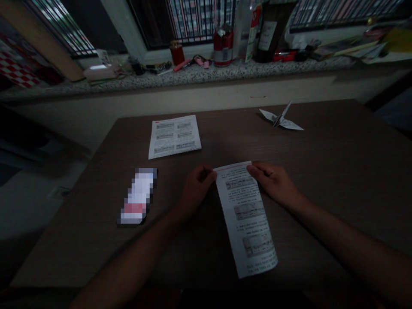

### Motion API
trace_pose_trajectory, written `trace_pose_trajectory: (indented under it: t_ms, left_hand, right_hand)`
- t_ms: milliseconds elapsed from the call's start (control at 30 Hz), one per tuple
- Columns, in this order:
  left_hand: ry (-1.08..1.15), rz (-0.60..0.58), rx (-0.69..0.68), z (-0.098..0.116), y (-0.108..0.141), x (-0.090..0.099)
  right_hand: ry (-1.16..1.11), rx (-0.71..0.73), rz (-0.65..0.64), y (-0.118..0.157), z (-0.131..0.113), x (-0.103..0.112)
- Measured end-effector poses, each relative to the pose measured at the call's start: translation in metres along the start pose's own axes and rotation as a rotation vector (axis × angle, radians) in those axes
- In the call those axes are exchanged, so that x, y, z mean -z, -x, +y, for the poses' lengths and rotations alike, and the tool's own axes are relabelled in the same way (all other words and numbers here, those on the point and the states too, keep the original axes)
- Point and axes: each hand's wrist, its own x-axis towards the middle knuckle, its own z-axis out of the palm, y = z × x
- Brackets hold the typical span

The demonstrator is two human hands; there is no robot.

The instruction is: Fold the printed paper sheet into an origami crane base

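Between my two hands is a long printed sheet of paper (244,214), its text upside down and its lower right corner curling near the table's front edge. My left hand (200,183) pinches the far left corner between thumb and fingers. At the far right corner, my right hand (273,180) grips the sheet with its thumb on top. A folded paper crane (279,119) rests on the table at the back right, apart from both hands. Another printed sheet (175,135) lies flat at the back left.
A phone (137,197) with a blurred, lit screen lies left of my left arm on the dark wooden table (337,163). Behind, a speckled stone windowsill (193,77) carries a red can (223,46), an amber jar (177,53), a dark bottle (268,34) and small clutter.
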Motion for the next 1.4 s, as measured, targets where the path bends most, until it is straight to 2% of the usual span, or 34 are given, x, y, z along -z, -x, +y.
trace_pose_trajectory:
  t_ms: [233, 533, 633, 833, 1067, 1200, 1400]
  left_hand:
    - [-0.164, -0.174, -0.067, 0.002, -0.006, 0.001]
    - [-0.152, -0.046, -0.054, 0.0, -0.005, 0.005]
    - [-0.201, -0.071, -0.073, 0.003, -0.008, 0.007]
    - [-0.26, -0.205, -0.097, 0.008, -0.012, 0.005]
    - [-0.199, -0.032, -0.07, 0.009, -0.011, 0.009]
    - [-0.198, 0.004, -0.083, 0.008, -0.014, 0.015]
    - [-0.201, 0.108, -0.123, 0.002, -0.023, 0.03]
  right_hand:
    - [-0.048, -0.046, -0.065, -0.002, -0.004, -0.002]
    - [-0.148, -0.172, -0.207, 0.003, -0.002, -0.004]
    - [-0.164, -0.185, -0.238, 0.003, 0.001, -0.004]
    - [-0.132, -0.153, -0.298, 0.001, 0.001, -0.008]
    - [-0.136, -0.139, -0.336, 0.002, 0.004, -0.007]
    - [-0.15, -0.122, -0.313, 0.005, 0.003, -0.005]
    - [-0.197, -0.188, -0.465, 0.007, 0.001, 0.001]
